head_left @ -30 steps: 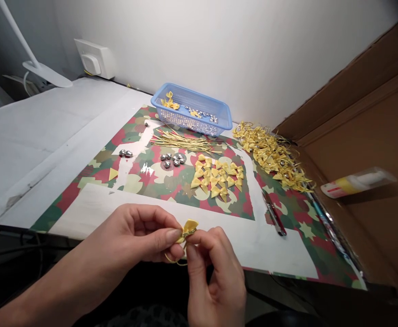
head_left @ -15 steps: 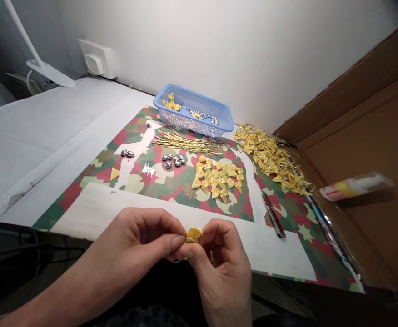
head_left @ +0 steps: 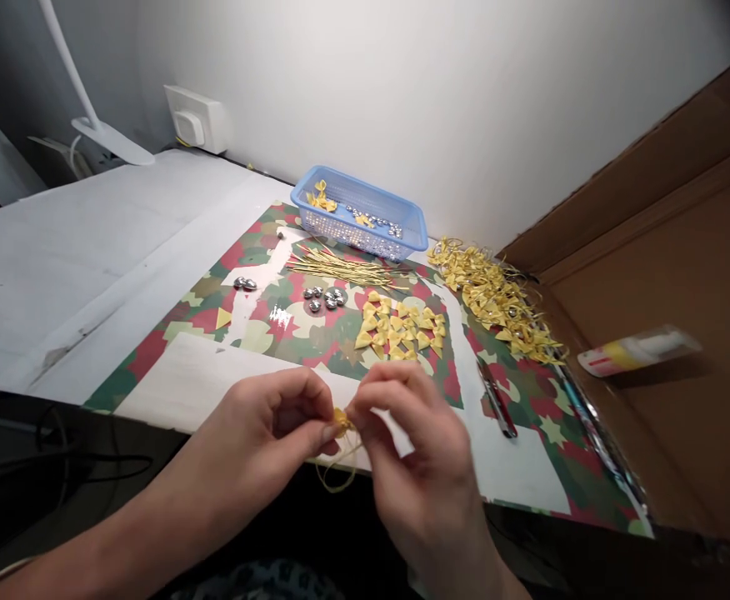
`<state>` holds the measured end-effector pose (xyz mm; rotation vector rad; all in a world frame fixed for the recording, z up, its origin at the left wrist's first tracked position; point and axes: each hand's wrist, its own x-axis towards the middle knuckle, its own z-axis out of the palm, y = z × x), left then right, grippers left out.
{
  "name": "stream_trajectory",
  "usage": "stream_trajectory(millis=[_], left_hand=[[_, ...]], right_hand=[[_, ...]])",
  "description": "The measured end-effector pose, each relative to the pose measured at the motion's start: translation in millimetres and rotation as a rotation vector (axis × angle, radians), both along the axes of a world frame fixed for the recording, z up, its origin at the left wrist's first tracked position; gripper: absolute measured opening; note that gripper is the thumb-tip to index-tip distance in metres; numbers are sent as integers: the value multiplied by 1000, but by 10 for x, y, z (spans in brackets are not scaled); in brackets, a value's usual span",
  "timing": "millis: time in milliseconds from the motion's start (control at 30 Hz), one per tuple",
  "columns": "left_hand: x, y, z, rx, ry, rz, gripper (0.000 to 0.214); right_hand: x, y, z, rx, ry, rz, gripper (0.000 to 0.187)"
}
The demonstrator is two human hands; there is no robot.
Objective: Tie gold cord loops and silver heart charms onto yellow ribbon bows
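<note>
Between the thumb and forefinger of my left hand [head_left: 283, 425] is a small yellow ribbon bow [head_left: 342, 422], held over the table's front edge. My right hand [head_left: 412, 433] is closed in a pinch at the bow's right side, where a thin yellow cord [head_left: 337, 483] hangs down in a loop. Whether the right fingers grip the cord or the bow's edge is partly hidden. Beyond the hands, rows of yellow bows [head_left: 401, 325] lie on the camouflage-patterned sheet [head_left: 277, 354]. Several silver beads [head_left: 324, 298] sit to their left.
A blue basket [head_left: 365, 237] with bows and silver beads stands against the wall. Before it lies a bundle of yellow cords [head_left: 346, 268]. To the right are a heap of corded bows [head_left: 496, 296], tweezers [head_left: 497, 400], a bottle [head_left: 633, 352] and a cardboard wall [head_left: 671, 217].
My right hand has turned over and shifted up and right, its fingers now at the bow's right side. The cord loop hangs more visibly below. The camera view has shifted slightly.
</note>
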<state>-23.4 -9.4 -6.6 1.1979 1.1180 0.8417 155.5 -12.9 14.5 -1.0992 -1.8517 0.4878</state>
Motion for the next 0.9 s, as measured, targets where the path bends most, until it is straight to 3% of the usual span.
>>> stream_trajectory(millis=[100, 200, 267, 367, 433, 533, 600, 633, 700, 767, 900], left_hand=[[-37, 13, -2, -89, -97, -26, 9], [-76, 6, 31, -147, -117, -51, 8], [-98, -13, 47, -170, -121, -58, 8], [-120, -45, 45, -197, -144, -55, 7], [-129, -57, 32, -208, -140, -60, 7], [-145, -61, 21, -215, -127, -62, 8], [-156, -64, 27, -211, -128, -60, 8], [-159, -68, 32, -205, -129, -56, 8], [-158, -81, 43, -193, -131, -50, 8], [-148, -96, 48, -177, -122, -34, 10], [-127, -110, 55, -142, -93, -41, 13]], right_hand=[[0, 154, 111, -99, 328, -41, 15], [6, 303, 250, -400, 586, 133, 12], [22, 389, 357, -455, 625, 198, 14], [151, 562, 557, -221, 564, 77, 10], [342, 738, 694, 7, 498, -93, 5], [686, 994, 795, 408, 365, -335, 15], [815, 1026, 736, 438, 310, -357, 10], [823, 976, 667, 373, 348, -339, 6], [730, 749, 476, 37, 351, -202, 25], [557, 430, 274, -262, 203, -40, 5], [269, -53, 29, -464, -16, 92, 21]])
